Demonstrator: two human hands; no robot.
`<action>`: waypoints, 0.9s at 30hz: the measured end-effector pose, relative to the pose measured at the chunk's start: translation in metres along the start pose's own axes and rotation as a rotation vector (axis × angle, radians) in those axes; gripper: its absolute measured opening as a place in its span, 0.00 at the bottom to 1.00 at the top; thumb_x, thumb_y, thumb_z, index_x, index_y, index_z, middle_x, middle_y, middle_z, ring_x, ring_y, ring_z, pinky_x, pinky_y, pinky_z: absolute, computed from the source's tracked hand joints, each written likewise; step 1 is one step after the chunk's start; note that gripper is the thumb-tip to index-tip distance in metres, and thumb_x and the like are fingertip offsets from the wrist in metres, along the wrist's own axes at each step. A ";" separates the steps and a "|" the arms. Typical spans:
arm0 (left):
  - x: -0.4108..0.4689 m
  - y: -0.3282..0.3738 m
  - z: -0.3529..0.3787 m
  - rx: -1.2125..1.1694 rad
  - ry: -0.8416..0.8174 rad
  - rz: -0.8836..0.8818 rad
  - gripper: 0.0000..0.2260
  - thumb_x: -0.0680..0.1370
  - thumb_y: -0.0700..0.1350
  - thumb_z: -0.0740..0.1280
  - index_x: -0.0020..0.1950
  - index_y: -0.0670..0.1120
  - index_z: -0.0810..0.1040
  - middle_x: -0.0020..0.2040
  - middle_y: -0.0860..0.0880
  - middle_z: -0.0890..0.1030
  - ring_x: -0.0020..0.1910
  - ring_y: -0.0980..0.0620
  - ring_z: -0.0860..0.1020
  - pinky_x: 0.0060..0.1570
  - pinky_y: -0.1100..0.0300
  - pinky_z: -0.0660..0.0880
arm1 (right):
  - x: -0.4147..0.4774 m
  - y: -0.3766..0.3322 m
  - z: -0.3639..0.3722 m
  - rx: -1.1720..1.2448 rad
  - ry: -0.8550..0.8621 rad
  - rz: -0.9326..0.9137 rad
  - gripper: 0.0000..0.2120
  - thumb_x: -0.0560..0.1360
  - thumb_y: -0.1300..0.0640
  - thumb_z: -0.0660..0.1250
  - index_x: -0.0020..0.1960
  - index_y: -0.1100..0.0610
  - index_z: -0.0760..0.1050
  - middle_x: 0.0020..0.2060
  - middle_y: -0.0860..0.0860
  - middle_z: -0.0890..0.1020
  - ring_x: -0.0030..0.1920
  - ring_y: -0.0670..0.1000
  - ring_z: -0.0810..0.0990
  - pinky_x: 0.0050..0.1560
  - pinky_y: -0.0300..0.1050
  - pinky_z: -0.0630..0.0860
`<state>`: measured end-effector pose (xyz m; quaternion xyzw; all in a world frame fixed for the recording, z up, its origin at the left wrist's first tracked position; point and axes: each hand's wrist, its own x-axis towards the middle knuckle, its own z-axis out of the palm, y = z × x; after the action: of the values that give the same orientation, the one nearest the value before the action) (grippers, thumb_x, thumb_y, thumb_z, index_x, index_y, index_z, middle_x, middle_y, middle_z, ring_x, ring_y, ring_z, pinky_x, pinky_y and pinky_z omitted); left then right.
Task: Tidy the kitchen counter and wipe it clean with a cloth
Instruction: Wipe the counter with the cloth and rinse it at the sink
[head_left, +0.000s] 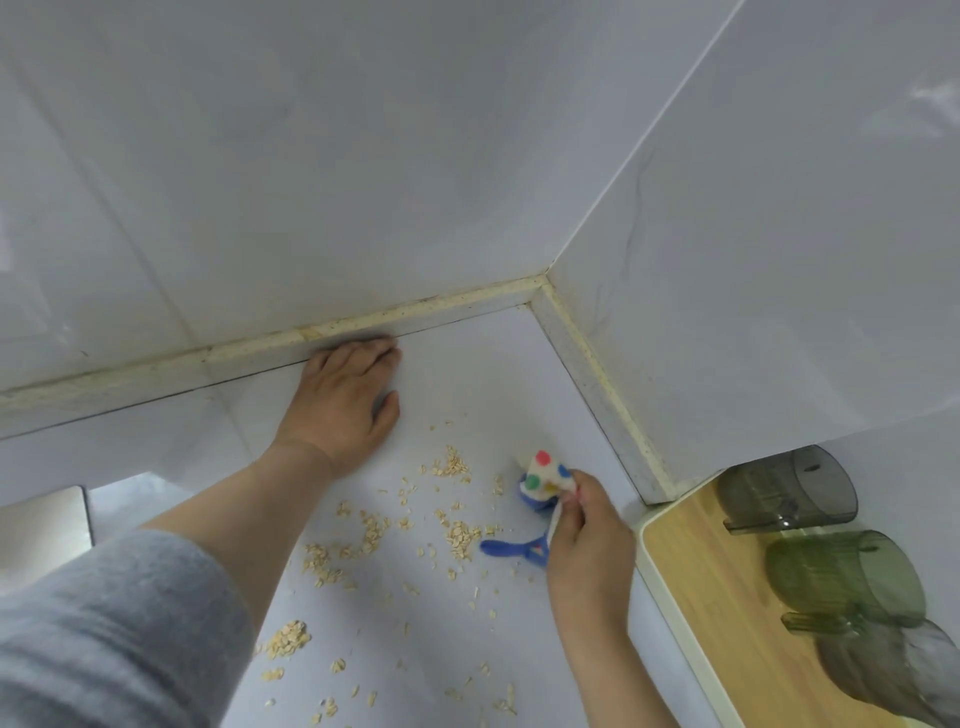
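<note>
Left hand (348, 400) lies flat, palm down, on the white counter (519, 374), fingers extended, with the fingertips at the yellowed joint along the back wall. Grey sleeve (104, 634) is pushed up the forearm. Right hand (589, 540) grips a bunched cloth (543, 475), white with coloured dots and blue trim, low over the counter near the right-hand corner; its blue loop trails beside the hand. Oat flakes (460, 535) are scattered across the counter between and below both hands. At right, a wood-faced tray (691, 561) carries tinted translucent cups (841, 577).
</note>
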<state>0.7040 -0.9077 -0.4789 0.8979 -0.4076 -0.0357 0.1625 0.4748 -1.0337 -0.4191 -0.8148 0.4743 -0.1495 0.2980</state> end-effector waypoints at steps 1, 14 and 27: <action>0.000 0.000 0.000 0.001 -0.003 0.001 0.29 0.76 0.56 0.48 0.71 0.45 0.70 0.70 0.49 0.71 0.67 0.48 0.68 0.66 0.53 0.58 | 0.011 0.004 -0.005 -0.022 0.028 -0.010 0.12 0.81 0.61 0.55 0.59 0.54 0.75 0.36 0.45 0.79 0.32 0.38 0.75 0.30 0.29 0.68; -0.040 -0.001 -0.011 -0.037 -0.018 -0.007 0.24 0.77 0.49 0.53 0.64 0.36 0.75 0.64 0.38 0.76 0.61 0.36 0.75 0.61 0.40 0.70 | -0.024 0.022 -0.005 -0.140 -0.141 -0.091 0.14 0.81 0.60 0.57 0.62 0.50 0.75 0.49 0.43 0.81 0.50 0.47 0.80 0.47 0.39 0.75; -0.127 -0.051 -0.033 0.022 0.040 -0.342 0.26 0.76 0.51 0.50 0.66 0.37 0.74 0.66 0.39 0.75 0.65 0.35 0.72 0.62 0.36 0.66 | 0.046 -0.105 0.027 0.032 -0.432 -0.328 0.16 0.81 0.64 0.53 0.63 0.54 0.74 0.49 0.48 0.75 0.27 0.35 0.75 0.25 0.24 0.67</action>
<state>0.6629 -0.7730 -0.4731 0.9564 -0.2461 -0.0403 0.1524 0.5841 -1.0255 -0.3764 -0.8889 0.2589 -0.0258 0.3770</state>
